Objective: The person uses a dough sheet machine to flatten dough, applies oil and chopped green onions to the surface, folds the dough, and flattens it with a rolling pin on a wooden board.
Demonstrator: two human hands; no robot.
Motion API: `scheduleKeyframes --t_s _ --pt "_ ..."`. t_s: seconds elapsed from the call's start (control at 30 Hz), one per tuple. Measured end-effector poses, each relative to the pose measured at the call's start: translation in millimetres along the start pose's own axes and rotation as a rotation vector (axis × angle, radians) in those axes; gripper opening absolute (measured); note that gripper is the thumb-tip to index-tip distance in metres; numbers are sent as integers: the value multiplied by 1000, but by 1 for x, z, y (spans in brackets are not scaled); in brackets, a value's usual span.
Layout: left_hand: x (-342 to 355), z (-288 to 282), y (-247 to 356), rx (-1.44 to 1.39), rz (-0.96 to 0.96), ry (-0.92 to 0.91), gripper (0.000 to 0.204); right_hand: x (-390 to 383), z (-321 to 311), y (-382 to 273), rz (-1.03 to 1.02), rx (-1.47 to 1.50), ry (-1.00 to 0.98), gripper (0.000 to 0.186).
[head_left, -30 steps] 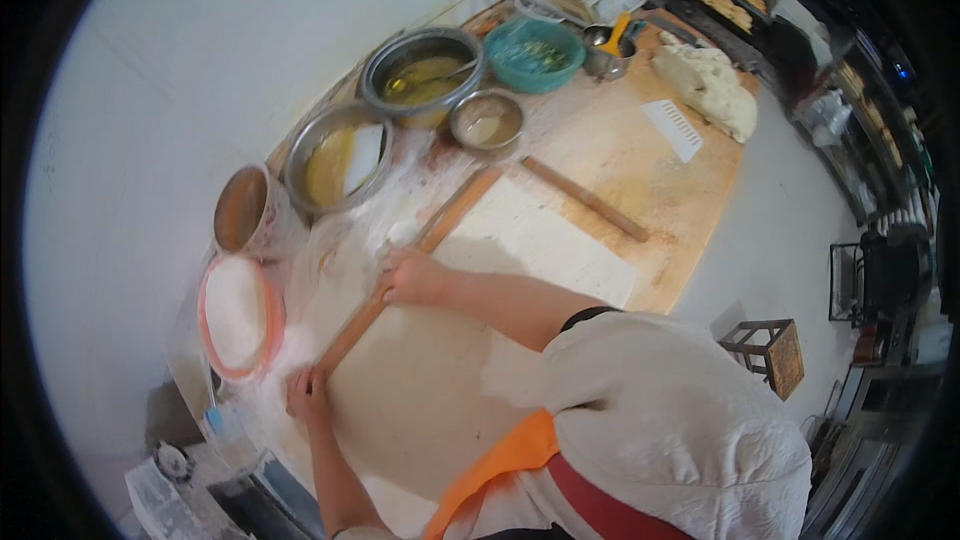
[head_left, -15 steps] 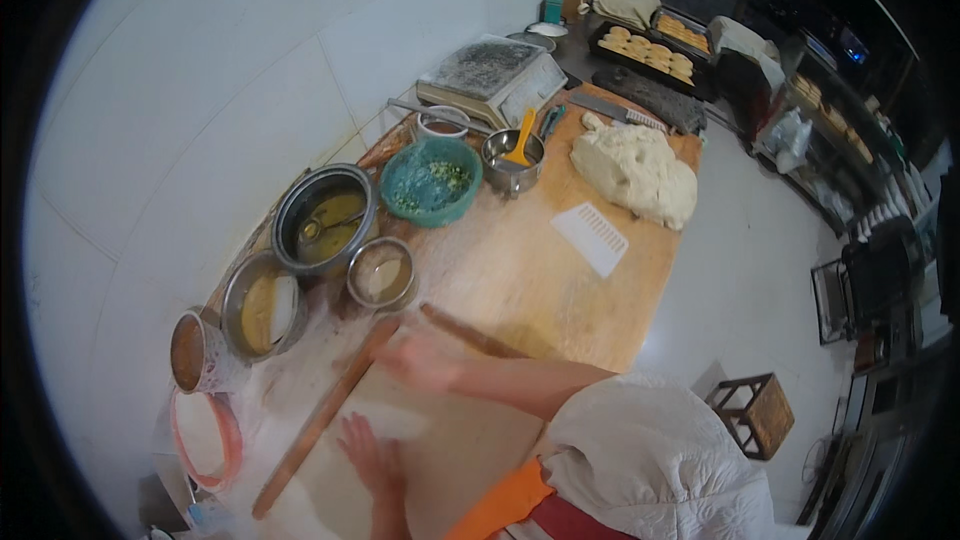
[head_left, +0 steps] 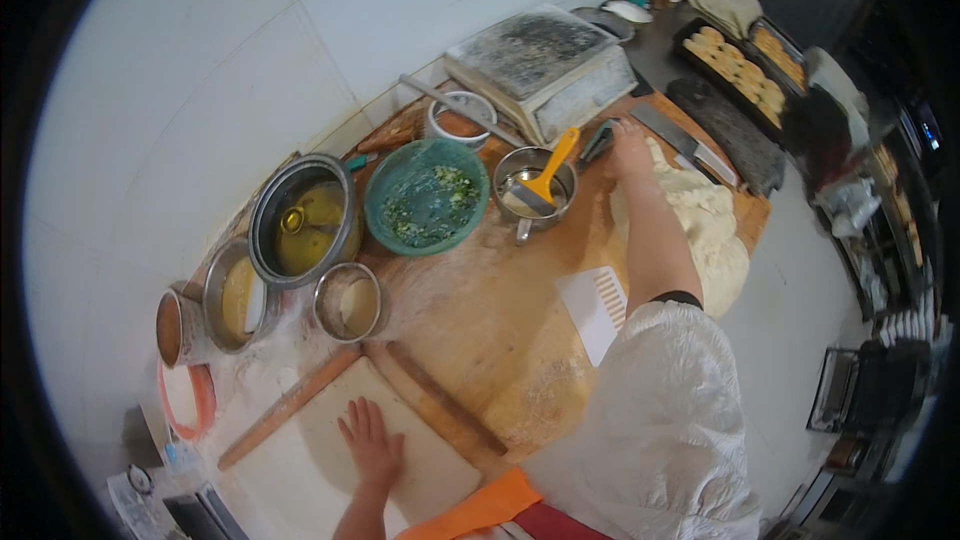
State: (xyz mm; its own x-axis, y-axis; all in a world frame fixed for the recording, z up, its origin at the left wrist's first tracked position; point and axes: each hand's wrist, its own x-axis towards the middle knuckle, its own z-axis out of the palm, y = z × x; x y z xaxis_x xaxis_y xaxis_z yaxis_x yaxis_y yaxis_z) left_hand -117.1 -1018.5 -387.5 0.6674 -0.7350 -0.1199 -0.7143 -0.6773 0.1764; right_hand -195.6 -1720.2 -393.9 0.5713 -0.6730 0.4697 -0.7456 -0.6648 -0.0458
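Observation:
My left hand [head_left: 374, 445] lies flat with spread fingers on a pale rolled-out dough sheet [head_left: 440, 475]. One wooden rolling pin [head_left: 290, 407] runs along the sheet's left edge, and a second wooden rod [head_left: 445, 400] along its far right edge. My right arm stretches far across the board. At its end, my right hand [head_left: 629, 152] has its fingers closed on the end of a small dark green tool [head_left: 596, 144], whose exact kind is unclear. Right beside that hand sits a large lump of dough [head_left: 705, 230], partly hidden by my forearm.
A metal pot [head_left: 558, 212] with a yellow scraper [head_left: 548, 180], a green bowl of chopped greens [head_left: 425, 195] and a pot of yellow liquid [head_left: 305, 220] line the wall side. A cleaver [head_left: 690, 145], a white slotted scraper [head_left: 590, 310] and a scale [head_left: 535, 65] are nearby.
My right hand has moved from the rolling pin at the dough sheet to the small green tool at the far end. My left hand stays on the sheet. The view has shifted.

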Motion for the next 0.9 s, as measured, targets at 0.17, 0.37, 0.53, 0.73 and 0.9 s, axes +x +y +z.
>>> scheduleKeyframes --t_s 0.17,0.37,0.53,0.73,0.9 --pt "9 -6 6 5 -6 -30 78 34 27 -1 -203 -183 -235 26" --pt "3 2 1 8 9 6 76 58 19 33 -126 -250 -534 36" --pt "3 -10 9 8 -54 -23 72 31 -83 19 43 241 -402 48" --pt "-8 -12 7 22 -42 27 70 -142 -162 -42 -16 600 -404 46" --pt "-17 -8 3 -31 -20 100 66 -300 -230 -198 157 703 -646 45"
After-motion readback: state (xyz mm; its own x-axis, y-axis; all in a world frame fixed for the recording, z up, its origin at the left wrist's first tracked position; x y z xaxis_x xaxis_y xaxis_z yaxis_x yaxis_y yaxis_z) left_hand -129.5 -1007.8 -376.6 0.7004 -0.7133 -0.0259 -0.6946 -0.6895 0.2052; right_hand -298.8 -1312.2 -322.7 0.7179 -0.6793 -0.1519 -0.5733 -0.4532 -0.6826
